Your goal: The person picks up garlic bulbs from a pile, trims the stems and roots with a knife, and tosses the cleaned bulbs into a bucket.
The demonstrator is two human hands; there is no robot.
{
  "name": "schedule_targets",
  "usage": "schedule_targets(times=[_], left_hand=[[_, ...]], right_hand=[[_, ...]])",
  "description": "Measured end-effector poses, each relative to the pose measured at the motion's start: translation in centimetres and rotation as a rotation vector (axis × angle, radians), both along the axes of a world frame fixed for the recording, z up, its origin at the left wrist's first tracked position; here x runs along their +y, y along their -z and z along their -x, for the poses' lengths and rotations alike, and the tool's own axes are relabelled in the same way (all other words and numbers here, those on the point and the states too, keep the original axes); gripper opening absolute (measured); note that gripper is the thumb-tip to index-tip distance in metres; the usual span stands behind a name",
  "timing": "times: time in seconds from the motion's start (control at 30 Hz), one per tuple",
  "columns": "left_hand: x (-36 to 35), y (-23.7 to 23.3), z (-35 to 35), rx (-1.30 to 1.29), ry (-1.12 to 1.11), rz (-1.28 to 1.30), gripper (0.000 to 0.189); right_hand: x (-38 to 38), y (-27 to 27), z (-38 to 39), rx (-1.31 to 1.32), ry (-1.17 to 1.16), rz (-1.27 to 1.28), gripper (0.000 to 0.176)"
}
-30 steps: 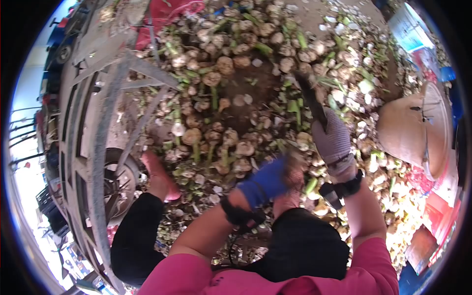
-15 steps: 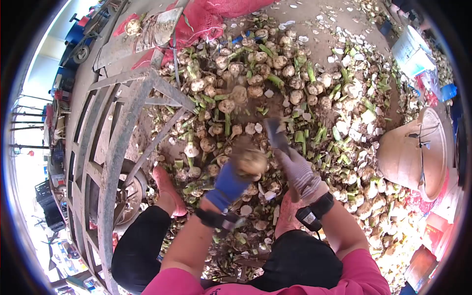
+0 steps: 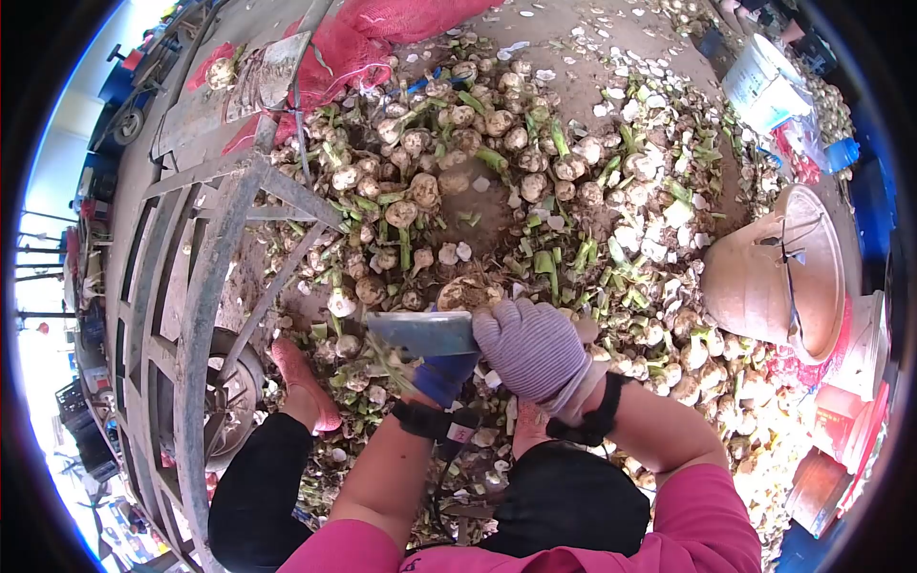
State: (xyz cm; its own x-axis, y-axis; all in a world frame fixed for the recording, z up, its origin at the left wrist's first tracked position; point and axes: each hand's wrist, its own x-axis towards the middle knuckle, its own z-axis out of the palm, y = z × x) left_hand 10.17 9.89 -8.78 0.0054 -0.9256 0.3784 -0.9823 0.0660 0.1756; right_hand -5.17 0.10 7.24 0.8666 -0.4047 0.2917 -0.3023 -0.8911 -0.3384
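Observation:
A broad-bladed knife [image 3: 418, 334] points left across the front of my body. My right hand [image 3: 535, 350], in a pale striped glove, is closed around its handle. Behind and below the blade is my left hand [image 3: 446, 378] in a blue glove, its fingers mostly hidden. It grips a large brown bulb [image 3: 470, 291], whose rooty side shows just beyond the blade. Some stalk strands [image 3: 390, 368] stick out beneath the knife, left of the blue glove. Many dirty bulbs [image 3: 401, 212] with cut green stems lie on the ground past my hands.
A metal frame [image 3: 218, 248] with a wheel stands on my left. Red mesh sacks [image 3: 358, 43] lie at the far side. To the right are a tan tub [image 3: 750, 272] tipped on its side, a white bucket [image 3: 759, 86] and heaped bulbs with peelings [image 3: 669, 229].
The knife has swung from pointing away to lying leftward across the left hand. My right hand has turned and moved left, nearer the bulb. The whole view has shifted slightly.

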Motion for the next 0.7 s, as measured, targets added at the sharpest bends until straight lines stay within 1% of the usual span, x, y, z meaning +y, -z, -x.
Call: schedule_targets(times=[0.03,0.07,0.1,0.13,0.17,0.2,0.23,0.3,0.33,0.4,0.43,0.47,0.5,0.53,0.57,0.63,0.67,0.7], left_hand=[[0.2,-0.1,0.2,0.018,0.002,0.017,0.027],[-0.6,-4.5,0.2,-0.092,0.028,0.011,0.027],[-1.2,-6.9,0.4,-0.200,0.062,0.010,0.026],[-1.7,-6.5,0.5,0.153,0.043,-0.025,0.028],[-1.9,-5.9,0.3,0.500,0.020,-0.067,0.029],[-1.6,-4.8,0.4,0.853,-0.022,-0.111,0.031],[-1.6,-4.0,0.6,1.030,-0.017,-0.146,0.033],[-1.8,-2.4,0.8,1.391,-0.038,-0.192,0.037],[-2.2,-3.1,1.9,1.440,-0.020,-0.216,0.037],[-0.3,-4.9,3.0,1.788,0.170,-0.219,0.051],[0.6,-5.9,3.6,1.958,0.258,-0.235,0.058],[0.9,-6.2,3.9,1.496,0.230,-0.215,0.061],[1.5,-6.6,4.5,1.623,0.193,-0.228,0.060],[2.1,-7.3,5.0,1.754,0.150,-0.232,0.060],[2.7,-8.0,5.6,1.884,0.102,-0.227,0.060],[4.0,-8.8,4.6,2.433,-0.097,-0.545,0.059],[3.4,-9.5,5.4,2.306,-0.348,-0.623,0.058],[3.0,-9.2,5.2,2.371,-0.352,-0.501,0.059]], right_hand=[[-1.1,0.7,0.1,0.112,-0.011,-0.092,0.012],[-2.9,1.3,0.6,0.228,-0.017,-0.188,0.010],[-4.5,1.8,1.2,0.329,0.143,-0.174,0.009],[-7.7,7.6,3.1,0.326,0.428,-0.355,0.011],[-9.5,8.9,5.2,0.362,0.716,-0.566,0.011],[-9.0,8.0,5.2,0.255,0.724,-0.656,0.012],[-7.7,6.8,5.4,0.153,0.728,-0.747,0.013],[-3.6,5.9,3.7,-0.032,0.531,-0.668,0.015],[-3.0,8.0,3.2,0.101,0.509,-0.824,0.028],[-0.8,13.0,2.2,-0.047,0.582,-1.660,0.031],[0.4,14.1,2.5,-0.179,0.551,-1.914,0.033],[1.5,14.7,3.0,-0.318,0.510,-2.164,0.035],[2.1,15.4,3.7,-0.459,0.463,-2.414,0.037],[1.1,12.6,4.6,-0.409,0.550,-2.237,0.033],[0.0,11.2,4.9,-0.365,0.669,-1.988,0.024],[-1.9,11.9,5.0,-0.207,0.624,-1.489,0.018],[-2.2,10.9,4.0,-0.192,0.556,-1.291,0.018],[-2.8,8.4,2.3,-0.178,0.489,-1.083,0.018]])
